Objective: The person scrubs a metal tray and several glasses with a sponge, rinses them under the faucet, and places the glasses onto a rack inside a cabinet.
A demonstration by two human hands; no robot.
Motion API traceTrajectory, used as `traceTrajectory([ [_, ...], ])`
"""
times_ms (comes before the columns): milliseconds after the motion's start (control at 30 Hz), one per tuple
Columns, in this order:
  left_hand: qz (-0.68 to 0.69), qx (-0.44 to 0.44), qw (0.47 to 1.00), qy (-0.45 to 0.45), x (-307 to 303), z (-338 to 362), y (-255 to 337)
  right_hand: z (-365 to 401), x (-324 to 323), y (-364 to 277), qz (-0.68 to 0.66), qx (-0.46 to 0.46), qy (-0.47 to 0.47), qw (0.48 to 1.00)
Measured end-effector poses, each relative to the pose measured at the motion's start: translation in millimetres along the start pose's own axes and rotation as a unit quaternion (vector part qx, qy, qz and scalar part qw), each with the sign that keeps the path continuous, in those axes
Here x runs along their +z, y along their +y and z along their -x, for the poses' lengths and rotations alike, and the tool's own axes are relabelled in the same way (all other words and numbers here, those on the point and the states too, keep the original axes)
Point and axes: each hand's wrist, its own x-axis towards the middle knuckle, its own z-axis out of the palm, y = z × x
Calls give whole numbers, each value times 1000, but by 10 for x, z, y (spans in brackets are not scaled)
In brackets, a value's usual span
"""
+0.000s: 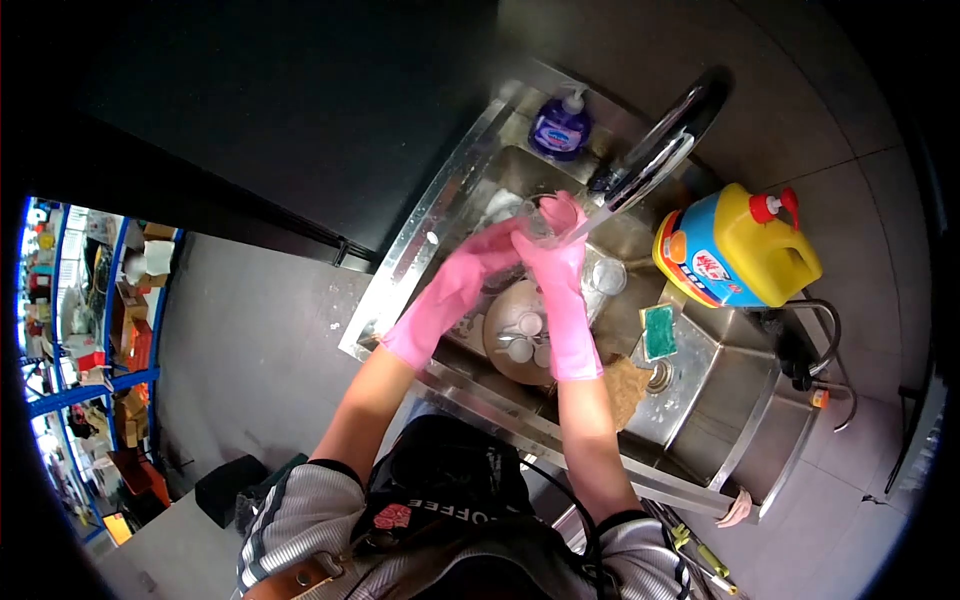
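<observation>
Both my hands wear long pink rubber gloves and meet under the water stream from the tap (655,165). My left hand (498,248) and my right hand (556,240) are closed around a clear cup (540,222), partly hidden by the fingers and blurred by water. Below them in the sink (628,235) stands a large round bowl (497,345) holding small white cups (530,324) and what look like spoons. Just right of my right glove sits a clear glass (609,276). More clear or white pieces lie behind my left hand, hard to make out.
A purple soap bottle (560,128) stands at the sink's back corner. To the right are a yellow detergent jug (735,250), a green-and-yellow sponge (658,332), a brown cloth-like piece (622,392) and a drain (659,376). Blue shelving (115,300) is far left.
</observation>
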Motion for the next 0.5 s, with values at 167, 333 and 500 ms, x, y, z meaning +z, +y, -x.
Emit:
traceTrajectory([
  [167,0,20,1000,22,361,-135,163,72,-319,-172,144,-21,-22,989],
  [333,-388,-49,920,16,574,-813,-99,215,-465,-217,114,9,-18,993],
  [500,-601,72,781,-153,726,-935,242,301,-631,7,129,-3,84,988],
])
